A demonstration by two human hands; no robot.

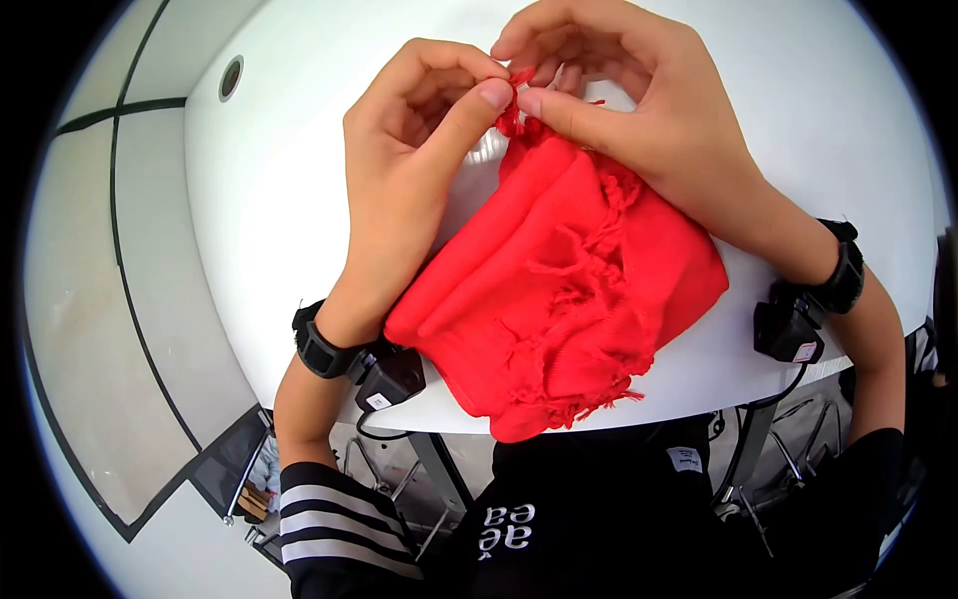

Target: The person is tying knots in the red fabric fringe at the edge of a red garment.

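A folded red cloth with knotted fringe lies on the white table, its lower end reaching the table's near edge. My left hand pinches a strand of red fringe between thumb and index finger at the cloth's top corner. From the other side, my right hand has its thumb against the same fringe, fingers curled above it. The fingertips of both hands nearly meet there. More tassels run down the right half of the cloth.
The white table has a round grommet at its upper left. Black devices are strapped to both wrists, with cables hanging near the table edge. Metal chair legs and a dark box-like rack stand below, beside pale floor panels.
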